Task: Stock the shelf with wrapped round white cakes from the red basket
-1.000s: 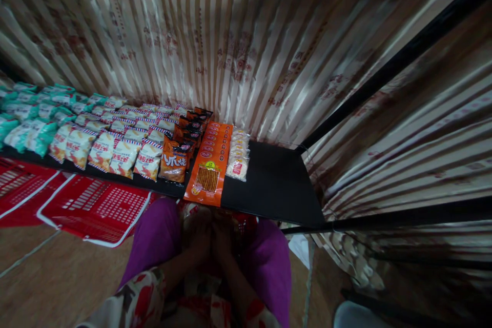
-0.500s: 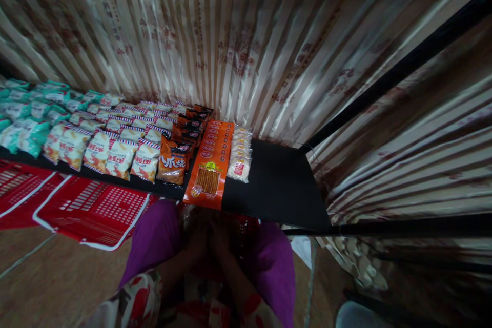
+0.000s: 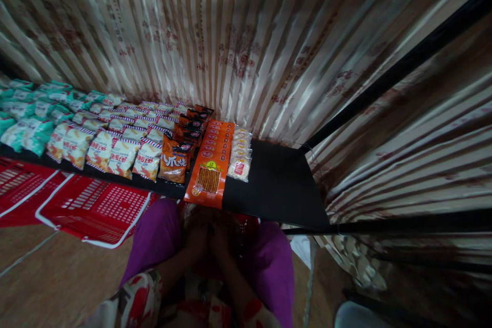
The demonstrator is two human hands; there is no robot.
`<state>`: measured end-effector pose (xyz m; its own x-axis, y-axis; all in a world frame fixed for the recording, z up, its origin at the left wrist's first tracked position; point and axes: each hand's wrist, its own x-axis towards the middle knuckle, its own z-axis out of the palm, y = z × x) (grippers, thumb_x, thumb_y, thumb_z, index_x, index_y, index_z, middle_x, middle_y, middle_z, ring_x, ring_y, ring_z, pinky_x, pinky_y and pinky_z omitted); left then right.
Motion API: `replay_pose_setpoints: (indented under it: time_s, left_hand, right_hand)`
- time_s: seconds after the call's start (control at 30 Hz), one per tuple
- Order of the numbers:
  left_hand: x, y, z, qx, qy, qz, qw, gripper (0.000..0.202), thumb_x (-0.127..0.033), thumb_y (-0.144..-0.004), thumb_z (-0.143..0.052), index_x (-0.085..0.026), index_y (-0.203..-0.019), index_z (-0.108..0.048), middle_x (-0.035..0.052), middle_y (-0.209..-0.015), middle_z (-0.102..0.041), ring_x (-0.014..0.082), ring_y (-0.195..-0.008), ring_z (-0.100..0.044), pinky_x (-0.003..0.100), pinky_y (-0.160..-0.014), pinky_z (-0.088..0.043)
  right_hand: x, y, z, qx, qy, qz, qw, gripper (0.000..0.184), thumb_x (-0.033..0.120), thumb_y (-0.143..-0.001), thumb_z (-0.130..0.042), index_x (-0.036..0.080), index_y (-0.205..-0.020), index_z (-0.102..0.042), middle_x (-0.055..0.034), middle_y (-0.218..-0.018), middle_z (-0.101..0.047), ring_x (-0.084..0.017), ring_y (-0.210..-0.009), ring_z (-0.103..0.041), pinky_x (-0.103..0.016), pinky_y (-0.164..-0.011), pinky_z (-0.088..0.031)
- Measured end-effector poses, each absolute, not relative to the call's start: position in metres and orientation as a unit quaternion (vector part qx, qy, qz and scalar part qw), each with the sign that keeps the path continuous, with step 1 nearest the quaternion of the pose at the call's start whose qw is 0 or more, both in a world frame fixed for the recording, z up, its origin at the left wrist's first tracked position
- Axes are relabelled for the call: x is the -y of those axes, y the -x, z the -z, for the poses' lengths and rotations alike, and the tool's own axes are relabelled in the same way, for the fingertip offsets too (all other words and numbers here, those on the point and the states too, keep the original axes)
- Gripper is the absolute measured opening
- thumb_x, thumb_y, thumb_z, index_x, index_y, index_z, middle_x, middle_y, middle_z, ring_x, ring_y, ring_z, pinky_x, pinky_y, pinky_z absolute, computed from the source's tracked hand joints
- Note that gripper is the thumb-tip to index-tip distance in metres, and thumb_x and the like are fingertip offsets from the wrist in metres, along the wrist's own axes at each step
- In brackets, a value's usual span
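My left hand (image 3: 197,238) and my right hand (image 3: 220,238) are together low between my purple-clad knees, under the front edge of a black shelf (image 3: 277,184). They sit in deep shadow over something red and patterned that I cannot make out. Their fingers are too dark to read. On the shelf just above them lies a row of long orange snack packs (image 3: 210,164). To its right is a row of clear packs with pale rounds (image 3: 239,156), and to its left orange-brown packs (image 3: 175,160).
Rows of white-and-red packets (image 3: 115,143) and teal packets (image 3: 26,118) fill the shelf to the left. Red plastic baskets (image 3: 96,207) lie on the wooden floor below. A striped curtain (image 3: 238,41) hangs behind, and a black frame bar (image 3: 400,69) rises at the right.
The view has shifted slightly. My hands stay low between my knees with no clear movement.
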<state>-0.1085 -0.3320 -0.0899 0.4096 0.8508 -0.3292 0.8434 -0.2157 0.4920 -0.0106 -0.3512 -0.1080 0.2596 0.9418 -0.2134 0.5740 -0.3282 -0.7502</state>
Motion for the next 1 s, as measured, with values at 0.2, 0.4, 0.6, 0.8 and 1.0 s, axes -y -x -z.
replay_pose_setpoints:
  time_s: [0.2,0.4,0.6,0.8,1.0]
  left_hand:
    - [0.330,0.107,0.085,-0.560,-0.775,-0.038,0.291,0.054,-0.014,-0.081,-0.037,-0.018,-0.135,-0.042,0.0091,-0.132,-0.051,0.0233,-0.129,-0.036,0.040,-0.111,-0.021]
    - [0.329,0.103,0.072,-0.576,-0.766,-0.011,0.284,0.047,-0.017,-0.084,-0.036,-0.014,-0.129,-0.048,0.0122,-0.131,-0.051,0.0238,-0.125,-0.041,0.037,-0.107,-0.025]
    - [0.329,0.099,0.058,-0.594,-0.751,-0.011,0.289,0.041,-0.023,-0.086,-0.037,-0.010,-0.120,-0.054,0.0140,-0.128,-0.053,0.0235,-0.120,-0.045,0.033,-0.104,-0.029]
    - [0.328,0.093,0.046,-0.615,-0.726,-0.007,0.307,0.037,-0.026,-0.087,-0.037,-0.013,-0.115,-0.057,0.0117,-0.125,-0.055,0.0203,-0.115,-0.050,0.030,-0.100,-0.033]
    - [0.327,0.088,0.035,-0.630,-0.694,-0.012,0.349,0.039,-0.031,-0.085,-0.040,-0.011,-0.114,-0.057,0.0129,-0.125,-0.055,0.0214,-0.112,-0.053,0.029,-0.096,-0.036]
  right_hand:
    - [0.357,0.008,0.107,0.460,0.735,-0.392,0.308,0.038,0.030,-0.084,-0.035,0.015,-0.086,-0.070,-0.0144,-0.096,-0.070,-0.022,-0.091,-0.066,-0.033,-0.085,-0.047]
    - [0.362,0.009,0.099,0.403,0.722,-0.420,0.374,0.043,0.043,-0.084,-0.037,0.015,-0.088,-0.069,-0.0143,-0.099,-0.070,-0.023,-0.095,-0.065,-0.033,-0.087,-0.046]
    - [0.364,0.007,0.092,0.384,0.719,-0.425,0.393,0.045,0.044,-0.084,-0.037,0.013,-0.099,-0.066,-0.0148,-0.105,-0.068,-0.023,-0.102,-0.062,-0.033,-0.091,-0.044]
    - [0.368,0.003,0.085,0.366,0.706,-0.433,0.425,0.046,0.045,-0.083,-0.038,0.013,-0.103,-0.064,-0.0148,-0.109,-0.066,-0.022,-0.105,-0.060,-0.034,-0.094,-0.043]
    - [0.372,-0.001,0.076,0.363,0.706,-0.423,0.438,0.046,0.045,-0.084,-0.033,0.015,-0.094,-0.066,-0.0131,-0.106,-0.067,-0.021,-0.102,-0.061,-0.033,-0.093,-0.044]
